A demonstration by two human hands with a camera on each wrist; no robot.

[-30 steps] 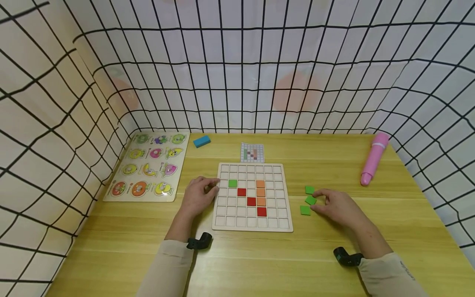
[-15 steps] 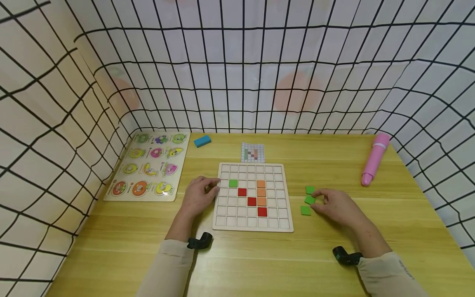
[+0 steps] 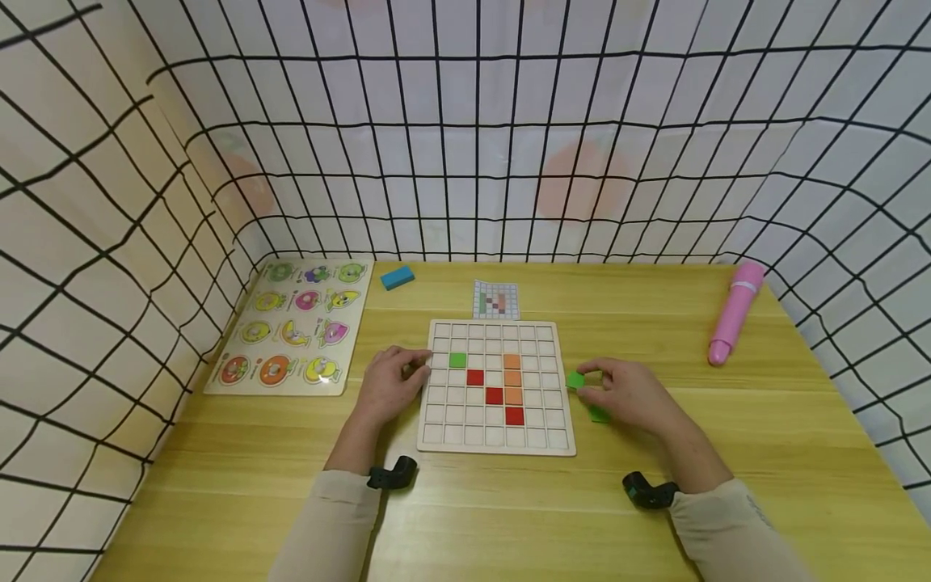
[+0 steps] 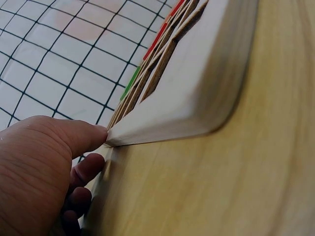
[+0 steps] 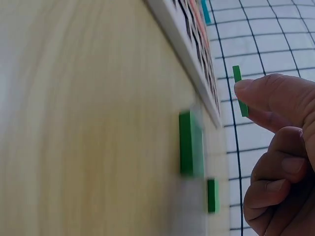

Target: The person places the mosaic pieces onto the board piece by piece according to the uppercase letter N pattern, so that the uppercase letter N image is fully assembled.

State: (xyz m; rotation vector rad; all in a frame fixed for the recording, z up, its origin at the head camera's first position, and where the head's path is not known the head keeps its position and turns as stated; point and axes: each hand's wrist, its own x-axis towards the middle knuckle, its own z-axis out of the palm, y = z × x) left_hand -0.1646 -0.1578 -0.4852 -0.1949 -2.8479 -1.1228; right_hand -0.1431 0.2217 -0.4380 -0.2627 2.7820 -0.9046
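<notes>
In the head view, my right hand (image 3: pixel 627 396) pinches a green square tile (image 3: pixel 575 380) just off the board's right edge. The right wrist view has this tile (image 5: pixel 239 91) edge-on between thumb and fingertip, lifted above the table. Two more green tiles (image 5: pixel 191 142) lie on the table below; from the head, one (image 3: pixel 599 415) shows partly and the other is hidden by the hand. At the left edge of the wooden grid board (image 3: pixel 538 440), my left hand (image 3: pixel 393 384) touches the rim with thumb and forefinger. The board carries one green, three red and three orange tiles.
A small printed pattern card (image 3: pixel 496 300) lies behind the board. To the left are a fruit puzzle board (image 3: pixel 291 331) and a blue block (image 3: pixel 397 278). A pink pen-shaped object (image 3: pixel 735 315) lies at the right. Black wire mesh (image 3: pixel 476 170) surrounds the table.
My right hand has picked up one of the green tiles and carried it left, towards the board's edge. The left hand has stayed at the rim.
</notes>
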